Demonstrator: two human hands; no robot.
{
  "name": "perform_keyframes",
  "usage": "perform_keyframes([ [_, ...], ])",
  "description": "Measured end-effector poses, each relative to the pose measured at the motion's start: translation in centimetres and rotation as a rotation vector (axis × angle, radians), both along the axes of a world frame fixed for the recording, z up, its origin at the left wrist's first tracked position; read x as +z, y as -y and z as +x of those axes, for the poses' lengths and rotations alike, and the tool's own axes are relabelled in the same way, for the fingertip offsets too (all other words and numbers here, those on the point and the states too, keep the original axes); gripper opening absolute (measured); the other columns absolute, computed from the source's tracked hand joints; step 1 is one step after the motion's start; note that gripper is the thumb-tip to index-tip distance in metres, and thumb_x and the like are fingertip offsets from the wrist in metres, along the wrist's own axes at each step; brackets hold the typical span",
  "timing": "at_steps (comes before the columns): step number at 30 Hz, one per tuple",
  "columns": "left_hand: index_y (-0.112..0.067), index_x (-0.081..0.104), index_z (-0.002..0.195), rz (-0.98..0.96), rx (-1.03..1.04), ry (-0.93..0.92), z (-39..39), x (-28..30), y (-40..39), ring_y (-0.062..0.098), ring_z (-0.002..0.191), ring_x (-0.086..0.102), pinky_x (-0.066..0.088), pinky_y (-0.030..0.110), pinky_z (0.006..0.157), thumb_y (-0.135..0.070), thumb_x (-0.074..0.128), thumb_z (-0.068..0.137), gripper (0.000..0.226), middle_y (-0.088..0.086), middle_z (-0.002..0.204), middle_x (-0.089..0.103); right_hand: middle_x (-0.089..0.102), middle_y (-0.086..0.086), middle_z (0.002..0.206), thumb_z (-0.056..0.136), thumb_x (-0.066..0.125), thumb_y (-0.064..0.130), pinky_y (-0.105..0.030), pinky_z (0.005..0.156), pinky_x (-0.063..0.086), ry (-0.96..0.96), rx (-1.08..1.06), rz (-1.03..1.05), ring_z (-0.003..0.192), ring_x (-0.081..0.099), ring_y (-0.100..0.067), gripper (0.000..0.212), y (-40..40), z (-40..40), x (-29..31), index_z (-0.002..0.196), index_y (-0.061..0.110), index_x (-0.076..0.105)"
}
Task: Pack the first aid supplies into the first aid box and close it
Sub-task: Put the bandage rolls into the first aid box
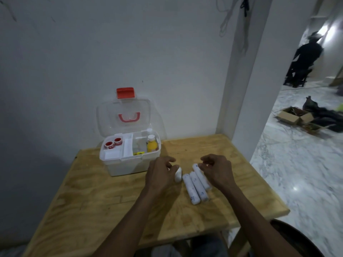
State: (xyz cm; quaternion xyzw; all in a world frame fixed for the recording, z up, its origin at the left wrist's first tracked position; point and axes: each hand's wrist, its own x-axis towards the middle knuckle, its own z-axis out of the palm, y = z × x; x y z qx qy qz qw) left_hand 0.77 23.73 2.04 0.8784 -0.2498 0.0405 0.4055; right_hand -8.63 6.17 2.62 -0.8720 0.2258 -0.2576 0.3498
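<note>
The white first aid box (128, 166) stands open at the table's back left, its clear lid (109, 115) with red handle and latch leaning on the wall. Inside are two red tape rolls (113, 142), a yellow bottle (151, 144) and a white tray. Three white bandage rolls (193, 190) lie side by side on the table to the right of the box. My left hand (159, 175) curls around a fourth bandage roll (178, 176) just left of them. My right hand (217, 173) covers the rightmost roll (197, 171), fingertips pinching its far end.
The wooden table (104, 199) sits in a corner against a white wall and a pillar (246, 101). Beyond the table's right edge is marble floor with a cardboard box (293, 115) and dark bags. A person in dark clothes stands far back right.
</note>
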Motion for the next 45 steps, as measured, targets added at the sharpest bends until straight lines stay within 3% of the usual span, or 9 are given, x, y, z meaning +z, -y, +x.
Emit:
perform_keyframes([
  [5, -0.028, 0.071, 0.11, 0.101, 0.025, -0.058, -0.4, -1.0, 1.3, 0.014, 0.086, 0.068, 0.053, 0.027, 0.074, -0.044, 0.068, 0.081, 0.033, -0.002, 0.093, 0.073, 0.074, -0.003, 0.097, 0.08, 0.073, 0.026, -0.017, 0.075, 0.043, -0.056, -0.019, -0.025, 0.084, 0.067, -0.012, 0.026, -0.2, -0.6, -1.3, 0.103, 0.014, 0.075],
  [10, -0.032, 0.069, 0.111, 0.171, 0.041, -0.103, -0.5, -1.4, 1.5, 0.018, 0.096, 0.067, 0.056, 0.036, 0.077, -0.044, 0.066, 0.079, 0.034, -0.001, 0.101, 0.072, 0.074, -0.004, 0.101, 0.079, 0.071, 0.029, -0.021, 0.079, 0.048, -0.162, -0.029, 0.003, 0.091, 0.068, -0.017, 0.031, -0.2, -0.7, -2.2, 0.106, 0.013, 0.074],
  [20, -0.033, 0.065, 0.119, 0.296, 0.134, -0.06, -1.1, -1.6, 1.4, 0.022, 0.108, 0.062, 0.051, 0.034, 0.082, -0.044, 0.065, 0.082, 0.038, -0.001, 0.119, 0.066, 0.068, -0.004, 0.111, 0.086, 0.06, 0.035, -0.029, 0.08, 0.045, -0.247, -0.085, -0.025, 0.107, 0.059, -0.023, 0.037, -0.2, -0.3, -2.9, 0.115, 0.015, 0.068],
  [26, -0.033, 0.069, 0.114, 0.187, 0.172, -0.053, -1.8, -1.6, 0.9, 0.02, 0.103, 0.066, 0.054, 0.034, 0.081, -0.055, 0.059, 0.082, 0.041, -0.001, 0.114, 0.071, 0.07, -0.007, 0.109, 0.086, 0.062, 0.035, -0.029, 0.082, 0.047, -0.186, -0.101, -0.004, 0.102, 0.063, -0.023, 0.036, -0.3, -0.7, -2.6, 0.114, 0.013, 0.07],
  [32, -0.031, 0.075, 0.108, -0.016, 0.155, 0.005, -2.4, -0.2, -1.0, 0.009, 0.085, 0.07, 0.056, 0.028, 0.068, -0.049, 0.063, 0.085, 0.032, -0.008, 0.099, 0.076, 0.069, 0.003, 0.075, 0.081, 0.068, 0.032, -0.028, 0.076, 0.052, -0.01, -0.119, 0.062, 0.071, 0.064, -0.011, 0.03, -1.5, -0.8, 0.4, 0.109, 0.02, 0.074],
  [37, -0.027, 0.073, 0.112, -0.121, 0.209, 0.02, -2.0, 1.9, -4.0, 0.01, 0.085, 0.068, 0.056, 0.031, 0.075, -0.039, 0.071, 0.083, 0.031, -0.004, 0.102, 0.076, 0.064, 0.014, 0.067, 0.08, 0.071, 0.033, -0.013, 0.066, 0.039, 0.086, -0.052, 0.107, 0.066, 0.06, 0.004, 0.026, -4.7, 0.3, 2.9, 0.105, 0.025, 0.074],
  [40, -0.025, 0.072, 0.113, -0.152, 0.245, 0.035, -1.1, 3.1, -6.5, 0.011, 0.089, 0.068, 0.057, 0.033, 0.082, -0.032, 0.074, 0.081, 0.033, -0.002, 0.108, 0.074, 0.064, 0.015, 0.065, 0.079, 0.072, 0.034, -0.004, 0.063, 0.038, 0.126, -0.014, 0.135, 0.064, 0.061, 0.005, 0.027, -7.3, 1.9, 3.9, 0.104, 0.024, 0.075],
  [43, -0.025, 0.074, 0.111, -0.164, 0.319, 0.042, 0.3, 4.3, -9.3, 0.012, 0.087, 0.069, 0.057, 0.03, 0.081, -0.031, 0.076, 0.079, 0.033, 0.001, 0.104, 0.075, 0.063, 0.015, 0.064, 0.077, 0.074, 0.033, -0.01, 0.069, 0.047, 0.154, 0.016, 0.187, 0.063, 0.062, 0.003, 0.027, -10.0, 3.9, 4.6, 0.101, 0.021, 0.077],
  [45, -0.026, 0.075, 0.109, -0.154, 0.361, 0.054, 1.6, 4.8, -11.1, 0.011, 0.081, 0.069, 0.055, 0.026, 0.079, -0.032, 0.077, 0.078, 0.033, 0.002, 0.098, 0.077, 0.062, 0.014, 0.062, 0.076, 0.075, 0.031, 0.0, 0.064, 0.039, 0.177, 0.041, 0.227, 0.06, 0.059, 0.006, 0.026, -11.9, 5.3, 5.0, 0.099, 0.02, 0.077],
])
